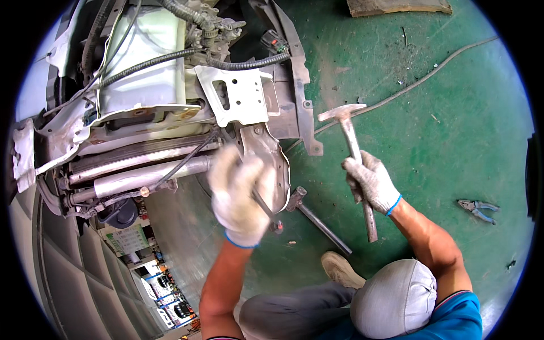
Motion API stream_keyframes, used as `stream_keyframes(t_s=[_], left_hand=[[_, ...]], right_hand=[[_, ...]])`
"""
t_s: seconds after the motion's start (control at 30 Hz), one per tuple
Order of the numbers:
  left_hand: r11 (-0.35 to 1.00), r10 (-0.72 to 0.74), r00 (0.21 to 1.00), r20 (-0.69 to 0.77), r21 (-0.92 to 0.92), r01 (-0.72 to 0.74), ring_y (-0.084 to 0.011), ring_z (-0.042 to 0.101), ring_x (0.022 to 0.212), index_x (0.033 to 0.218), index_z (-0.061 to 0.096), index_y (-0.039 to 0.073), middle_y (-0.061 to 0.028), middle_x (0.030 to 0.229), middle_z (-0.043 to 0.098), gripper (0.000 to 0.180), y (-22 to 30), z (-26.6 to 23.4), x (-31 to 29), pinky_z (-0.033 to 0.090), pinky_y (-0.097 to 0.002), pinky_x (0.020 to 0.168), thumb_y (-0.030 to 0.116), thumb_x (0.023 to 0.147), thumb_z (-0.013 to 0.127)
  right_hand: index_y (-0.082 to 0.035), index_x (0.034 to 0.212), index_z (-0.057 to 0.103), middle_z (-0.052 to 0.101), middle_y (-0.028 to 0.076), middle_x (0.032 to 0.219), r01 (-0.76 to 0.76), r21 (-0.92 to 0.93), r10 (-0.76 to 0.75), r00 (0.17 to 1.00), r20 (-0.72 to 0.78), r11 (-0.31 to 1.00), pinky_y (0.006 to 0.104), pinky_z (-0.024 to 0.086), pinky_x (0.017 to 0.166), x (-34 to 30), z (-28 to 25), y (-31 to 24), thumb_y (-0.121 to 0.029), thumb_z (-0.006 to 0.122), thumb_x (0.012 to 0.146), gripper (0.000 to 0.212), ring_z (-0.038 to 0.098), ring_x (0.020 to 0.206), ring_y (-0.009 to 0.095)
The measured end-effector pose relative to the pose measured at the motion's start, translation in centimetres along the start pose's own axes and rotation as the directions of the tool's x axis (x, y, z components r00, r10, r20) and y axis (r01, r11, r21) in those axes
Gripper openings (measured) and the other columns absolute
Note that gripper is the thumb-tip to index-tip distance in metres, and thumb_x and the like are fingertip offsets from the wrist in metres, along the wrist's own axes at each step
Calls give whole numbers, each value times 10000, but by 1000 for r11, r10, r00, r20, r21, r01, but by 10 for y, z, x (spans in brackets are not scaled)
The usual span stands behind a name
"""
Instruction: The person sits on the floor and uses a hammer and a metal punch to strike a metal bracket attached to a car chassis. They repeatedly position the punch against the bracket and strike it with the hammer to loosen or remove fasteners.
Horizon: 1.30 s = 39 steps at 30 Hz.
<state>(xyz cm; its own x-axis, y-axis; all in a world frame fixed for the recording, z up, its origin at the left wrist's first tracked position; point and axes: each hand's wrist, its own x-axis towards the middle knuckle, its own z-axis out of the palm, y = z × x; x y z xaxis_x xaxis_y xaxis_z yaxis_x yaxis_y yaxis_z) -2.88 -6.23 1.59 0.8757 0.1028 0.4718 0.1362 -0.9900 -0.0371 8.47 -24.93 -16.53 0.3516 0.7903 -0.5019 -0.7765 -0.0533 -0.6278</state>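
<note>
My right hand (371,181), in a white knit glove with a blue cuff, is closed round the shaft of a metal hammer (349,133). The hammer's head points up, above the green floor. To the left, my gloved left hand (241,190) is smeared by motion but wraps round a thin metal rod tool (262,204). Its lower end sticks out below the fingers; its kind does not show. The hand is in front of a bent metal bracket (277,164) at the corner of a stripped vehicle front (147,122). A white slotted plate (238,96) sits just beyond.
A second hammer (323,221) lies on the floor between my hands. Pliers (479,209) with blue-grey handles lie at the right. A grey cable (413,85) crosses the floor, and a wooden board (399,7) lies at the far edge. Black corrugated hoses (150,63) run over the vehicle.
</note>
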Motion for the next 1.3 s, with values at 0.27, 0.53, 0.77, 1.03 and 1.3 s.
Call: stream_keyframes(t_s=[0.27,0.53,0.77,1.03,1.3], left_hand=[[976,-190,960,203,-66,207,-386,662,880,1225,607,76,-161,1006,632,623,0,21,-75,559,-472,711,449,800,870],[991,-76,961,265,124,44,-361,657,888,1080,658,112,-141,1013,643,350,11,32,-70,558,-470,755,104,772,825],[996,-72,970,234,66,59,-363,661,886,1115,644,115,-129,995,646,376,9,28,-72,564,-469,737,93,788,828],[953,-79,647,759,-132,272,-363,663,1197,1306,670,123,-135,1273,709,475,-45,-66,-43,523,-443,1048,43,841,727],[764,-275,619,736,558,-324,-326,647,962,1411,591,260,-127,1098,645,510,-136,-36,-63,540,-455,846,41,957,512]], right_hand=[[-45,1101,549,551,3,692,-77,-19,80,961,263,997,254,440,398,8,40,-4,-374,651,1046,348,510,461,91],[-41,1073,560,539,-8,671,136,291,-81,978,-194,947,256,431,389,27,7,-15,-339,611,1060,303,497,450,101],[-35,1008,543,552,0,699,-120,-40,125,975,186,992,275,422,392,-3,46,4,-346,659,1040,334,506,453,90],[-74,1006,546,517,-5,684,49,-15,-51,973,-226,999,269,421,379,6,-31,-9,-312,632,1046,256,466,429,100],[-71,977,551,527,8,665,-24,-93,-3,960,-280,995,279,429,373,-15,-51,16,-308,637,1036,259,490,423,113]])
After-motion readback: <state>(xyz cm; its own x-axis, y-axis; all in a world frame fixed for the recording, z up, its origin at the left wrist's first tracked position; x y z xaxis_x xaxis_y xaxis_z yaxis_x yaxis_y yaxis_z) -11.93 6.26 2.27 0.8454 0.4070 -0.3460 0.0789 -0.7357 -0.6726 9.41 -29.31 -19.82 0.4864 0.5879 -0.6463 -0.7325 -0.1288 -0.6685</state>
